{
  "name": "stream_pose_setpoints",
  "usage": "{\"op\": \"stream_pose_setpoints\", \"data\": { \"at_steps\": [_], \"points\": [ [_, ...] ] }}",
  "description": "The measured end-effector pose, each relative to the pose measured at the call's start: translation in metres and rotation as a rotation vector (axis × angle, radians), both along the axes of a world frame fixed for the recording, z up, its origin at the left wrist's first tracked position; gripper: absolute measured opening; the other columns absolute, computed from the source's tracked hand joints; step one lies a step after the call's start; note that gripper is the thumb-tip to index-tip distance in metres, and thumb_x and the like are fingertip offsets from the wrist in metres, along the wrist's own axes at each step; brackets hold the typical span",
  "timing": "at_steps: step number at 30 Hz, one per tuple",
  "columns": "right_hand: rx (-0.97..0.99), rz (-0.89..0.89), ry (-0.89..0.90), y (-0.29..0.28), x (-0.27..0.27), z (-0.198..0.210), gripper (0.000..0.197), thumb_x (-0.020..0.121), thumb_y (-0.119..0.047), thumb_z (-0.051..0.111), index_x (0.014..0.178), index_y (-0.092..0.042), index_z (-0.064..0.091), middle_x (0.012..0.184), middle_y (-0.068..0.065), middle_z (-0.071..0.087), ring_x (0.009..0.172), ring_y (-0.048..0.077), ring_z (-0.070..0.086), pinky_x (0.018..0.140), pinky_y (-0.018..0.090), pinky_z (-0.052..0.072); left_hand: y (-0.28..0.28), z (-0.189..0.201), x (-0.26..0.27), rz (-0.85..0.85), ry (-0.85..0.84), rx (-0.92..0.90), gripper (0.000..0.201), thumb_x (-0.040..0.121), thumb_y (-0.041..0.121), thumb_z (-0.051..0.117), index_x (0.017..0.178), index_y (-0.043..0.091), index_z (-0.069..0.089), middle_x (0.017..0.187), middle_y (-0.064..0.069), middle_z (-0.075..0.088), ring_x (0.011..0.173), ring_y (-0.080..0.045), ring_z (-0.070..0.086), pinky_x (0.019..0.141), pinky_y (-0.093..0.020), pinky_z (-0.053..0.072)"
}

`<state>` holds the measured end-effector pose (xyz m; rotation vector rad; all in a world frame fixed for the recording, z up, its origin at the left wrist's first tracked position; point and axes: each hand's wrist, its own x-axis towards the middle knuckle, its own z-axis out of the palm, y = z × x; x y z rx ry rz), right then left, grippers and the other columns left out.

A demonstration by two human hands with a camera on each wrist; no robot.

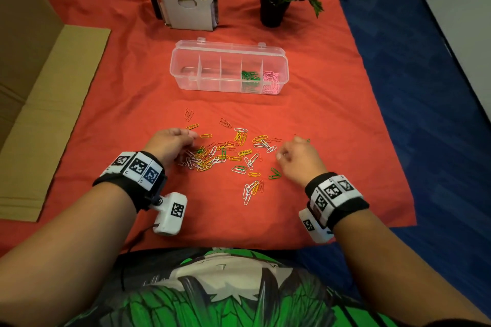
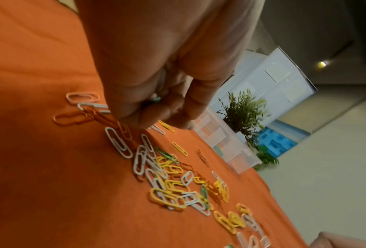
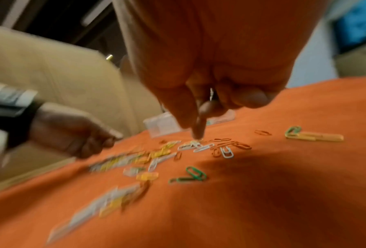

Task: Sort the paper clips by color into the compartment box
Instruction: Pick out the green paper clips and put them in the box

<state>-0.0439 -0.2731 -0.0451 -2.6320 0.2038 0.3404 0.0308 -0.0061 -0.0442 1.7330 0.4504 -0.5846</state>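
While both hands work the scatter, the compartment box (image 1: 228, 71) sits beyond the pile, lid open, long side facing the person, so any compartment is one short reach away. Two rightmost compartments hold sorted clips: green paper clips (image 1: 249, 77), then pink paper clips (image 1: 271, 82) at the right end. Other three look empty from the head view.

Loose paper clips (image 1: 225, 154) lie on the orange cloth (image 1: 111, 103) covering the tabletop, nearer the person than the box. Mix is white, yellow, orange-red and a few green; no pink visible in the pile. Thin wire loops, lying flat, many overlapped or tangled at the pile's left side, so they likely need fingertip pinching.

Left hand (image 1: 170, 143) is at the pile's left edge, fingers curled, fingertips bunched just above the clips. Left wrist view shows a speck of green (image 2: 156, 99) between the fingers; probably a green clip, too hidden to be sure.

Right hand (image 1: 295, 156) is at the pile's right edge, fingers curled under. Right wrist view is blurred: one finger (image 3: 199, 127) points down at white clips (image 3: 197, 146). Something thin shows inside the curl; cannot tell what it holds.

Stray green pair (image 1: 275, 174) lies by the right wrist. My guess: green collection in progress.
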Motion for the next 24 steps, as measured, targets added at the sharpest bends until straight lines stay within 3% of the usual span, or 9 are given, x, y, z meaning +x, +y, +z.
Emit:
{"op": "stream_pose_setpoints", "data": {
  "at_steps": [4,5,8,12,15,17,19,22,24],
  "points": [
    [-0.295,0.166,0.15,0.016,-0.019,-0.005,0.032,0.084,-0.027,0.06,0.111,-0.009,0.053,0.114,0.012,0.051,0.112,0.032,0.049,0.095,0.039,0.043,0.008,-0.004,-0.003,-0.232,-0.173,0.332,0.015,0.082,0.001,0.062,0.09,0.012,0.068,0.068,0.005,0.063,0.051,0.002,0.054,0.051,-0.006,0.041],
    [-0.321,0.166,0.145,0.019,-0.022,-0.005,0.033,0.085,-0.024,0.059,0.113,-0.01,0.049,0.117,0.011,0.05,0.114,0.032,0.048,0.095,0.04,0.042,0.009,-0.004,-0.004,-0.294,-0.199,0.386,0.017,0.08,0.001,0.065,0.094,0.009,0.069,0.075,0.0,0.065,0.059,-0.003,0.056,0.055,-0.006,0.042],
    [-0.337,0.193,0.133,0.028,-0.026,-0.006,0.029,0.086,-0.009,0.045,0.114,-0.008,0.047,0.12,0.012,0.048,0.115,0.032,0.046,0.095,0.04,0.041,0.008,-0.002,-0.007,-0.474,-0.245,0.577,0.02,0.075,0.011,0.072,0.095,0.014,0.072,0.088,-0.004,0.069,0.079,-0.016,0.059,0.075,-0.022,0.045],
    [-0.3,0.22,0.187,0.028,-0.021,-0.006,0.026,0.086,-0.007,0.043,0.111,-0.006,0.05,0.118,0.015,0.051,0.113,0.033,0.049,0.094,0.039,0.042,-0.004,0.001,-0.011,-0.482,-0.394,0.725,0.018,0.077,0.018,0.069,0.095,0.015,0.073,0.088,-0.008,0.065,0.091,-0.026,0.063,0.078,-0.027,0.043],
    [0.021,0.04,0.22,0.019,-0.01,0.0,0.008,0.088,-0.01,0.051,0.086,-0.017,0.054,0.091,0.005,0.062,0.091,0.026,0.057,0.077,0.03,0.043,-0.005,-0.002,-0.01,-0.555,-0.409,0.785,0.021,0.077,0.018,0.069,0.097,0.014,0.071,0.098,-0.011,0.062,0.096,-0.028,0.06,0.081,-0.028,0.042],
    [0.291,-0.1,0.227,0.014,-0.004,0.001,0.017,0.089,-0.006,0.051,0.083,-0.022,0.051,0.07,-0.006,0.051,0.068,0.016,0.049,0.064,0.026,0.037,-0.003,-0.006,-0.009,-0.578,-0.39,0.79,0.017,0.077,0.018,0.068,0.093,0.013,0.07,0.1,-0.013,0.061,0.095,-0.029,0.059,0.082,-0.03,0.043],
    [0.509,-0.23,0.224,0.01,0.001,0.003,0.023,0.09,0.0,0.045,0.089,-0.021,0.054,0.065,-0.006,0.044,0.057,0.01,0.04,0.054,0.023,0.034,-0.001,-0.006,-0.009,-0.567,-0.396,0.769,0.011,0.078,0.017,0.068,0.087,0.012,0.069,0.096,-0.011,0.064,0.091,-0.027,0.06,0.078,-0.028,0.042],
    [0.91,-0.498,0.268,0.009,0.006,0.004,0.027,0.089,0.005,0.039,0.079,-0.016,0.052,0.064,0.0,0.045,0.047,0.007,0.043,0.041,0.017,0.036,-0.001,-0.006,-0.007,-0.438,-0.376,0.666,0.006,0.081,0.013,0.064,0.087,0.01,0.064,0.082,-0.003,0.063,0.077,-0.02,0.056,0.069,-0.022,0.038],
    [1.077,-0.606,0.295,0.012,0.008,0.004,0.023,0.09,0.001,0.042,0.076,-0.014,0.05,0.064,0.002,0.045,0.048,0.01,0.044,0.04,0.017,0.038,-0.005,-0.004,-0.005,-0.333,-0.286,0.492,0.01,0.085,0.009,0.058,0.093,0.013,0.06,0.073,0.0,0.055,0.06,-0.015,0.049,0.054,-0.016,0.038]
  ]
}}
